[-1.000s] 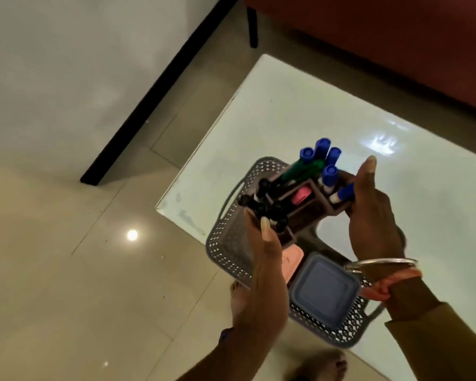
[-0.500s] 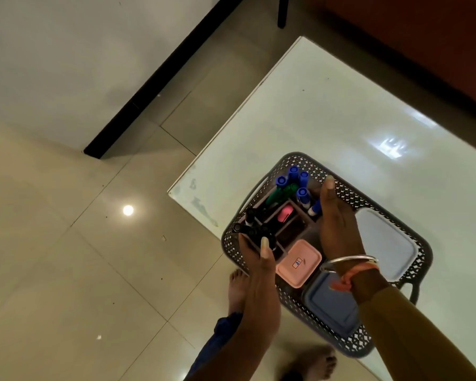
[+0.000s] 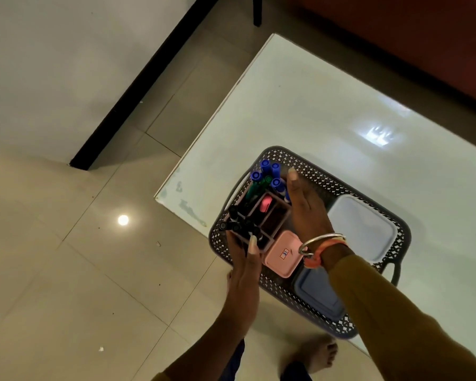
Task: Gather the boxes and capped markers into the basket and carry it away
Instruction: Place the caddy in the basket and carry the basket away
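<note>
From my remote seat I see the desk (image 3: 300, 105), white and glossy, running from its near-left corner away to the right. The basket (image 3: 355, 193), dark with pierced walls, sits at that corner along the near edge. Its long axis goes from the upper left of my view to the lower right.

I count three boxes in it, all lying flat with lids up. The white box (image 3: 363, 226) is the largest and fills the far right part. The blue box (image 3: 318, 295) is at the near right end, partly under the right sleeve. The pink box (image 3: 282, 254), the smallest, is between the blue box and the marker holder (image 3: 272, 215).

The holder takes up the basket's left end, with its long axis set across the basket's. I cannot tell whether it rests on the basket floor.

My left hand (image 3: 245, 273) clamps the holder's near end, thumb over the rim. My right hand (image 3: 305, 213) grips the far side, one digit straight up beside the caps.

All the markers stand caps up. Four blue markers (image 3: 265, 165) are at the far end, with green markers (image 3: 261, 182) leaning beside them, perhaps two. The black markers (image 3: 234, 220) bunch at the near end and tilt left; they are too tightly packed to count.
</note>
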